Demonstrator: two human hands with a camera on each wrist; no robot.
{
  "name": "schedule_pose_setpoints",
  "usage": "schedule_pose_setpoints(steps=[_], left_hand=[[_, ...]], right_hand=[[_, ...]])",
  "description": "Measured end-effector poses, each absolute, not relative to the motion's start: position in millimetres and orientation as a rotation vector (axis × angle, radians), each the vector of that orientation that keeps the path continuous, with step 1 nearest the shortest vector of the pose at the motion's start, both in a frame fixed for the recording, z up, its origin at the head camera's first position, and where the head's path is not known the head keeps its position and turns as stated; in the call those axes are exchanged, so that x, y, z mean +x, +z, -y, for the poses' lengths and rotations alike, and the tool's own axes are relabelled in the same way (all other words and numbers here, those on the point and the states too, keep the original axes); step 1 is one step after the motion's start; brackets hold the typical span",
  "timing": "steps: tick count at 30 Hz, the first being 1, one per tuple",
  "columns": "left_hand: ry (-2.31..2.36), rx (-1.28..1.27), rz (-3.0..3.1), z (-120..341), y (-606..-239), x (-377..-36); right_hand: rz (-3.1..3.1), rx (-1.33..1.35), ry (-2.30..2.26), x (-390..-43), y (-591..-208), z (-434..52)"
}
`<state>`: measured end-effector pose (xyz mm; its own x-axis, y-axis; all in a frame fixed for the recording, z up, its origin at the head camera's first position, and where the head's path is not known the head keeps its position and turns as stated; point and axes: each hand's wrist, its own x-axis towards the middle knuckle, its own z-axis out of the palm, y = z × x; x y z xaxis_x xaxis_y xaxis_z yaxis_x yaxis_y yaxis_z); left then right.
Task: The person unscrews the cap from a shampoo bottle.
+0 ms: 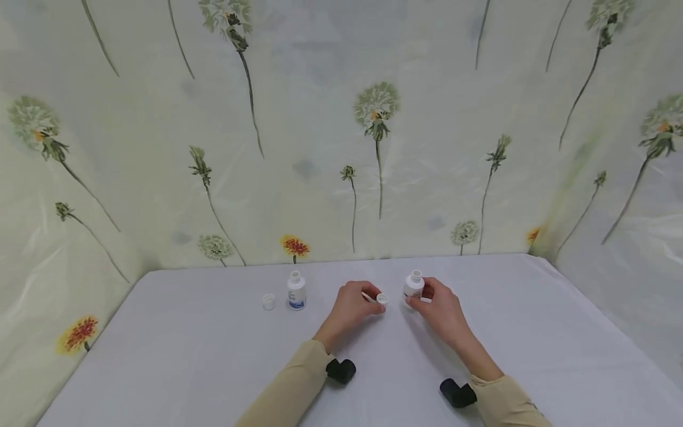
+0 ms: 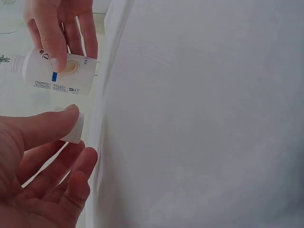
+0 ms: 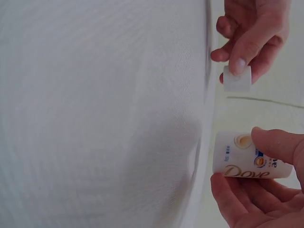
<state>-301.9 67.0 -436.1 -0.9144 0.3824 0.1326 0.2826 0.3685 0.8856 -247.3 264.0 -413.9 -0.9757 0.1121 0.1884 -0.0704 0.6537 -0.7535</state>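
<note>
My left hand (image 1: 354, 305) pinches a small white bottle cap (image 1: 382, 299) between thumb and fingers. To its right, my right hand (image 1: 441, 308) grips a white Dove bottle (image 1: 413, 286), upright with its neck uncovered. In the right wrist view the bottle (image 3: 251, 156) shows its printed label, and the pinched cap (image 3: 237, 80) is apart from it. A second white bottle (image 1: 296, 290) with a blue-marked label stands uncapped left of my left hand. Another white cap (image 1: 268, 302) lies beside that bottle.
A white cloth covers the table (image 1: 203, 356). Behind it and at both sides hangs a curtain (image 1: 309, 196) printed with dandelions. Black wrist devices (image 1: 341, 372) sit on both forearms, by the cuffs of the beige sleeves (image 1: 293, 385).
</note>
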Motion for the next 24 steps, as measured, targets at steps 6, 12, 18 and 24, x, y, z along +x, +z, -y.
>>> schedule_pose_setpoints(steps=[6, 12, 18, 24], left_hand=[[1.614, 0.61, -2.509, -73, -439, -306], [1.589, 0.618, -2.556, -80, -432, -306], [1.547, 0.606, -2.567, -84, -431, -310], [1.505, 0.619, -2.572, -85, -433, -312]], right_hand=[[2.663, -0.06, 1.184, -253, -415, -265], [2.688, -0.071, 1.156, -259, -413, -268], [2.715, -0.099, 1.144, -263, -411, -271], [2.736, -0.118, 1.172, -264, -415, -273]])
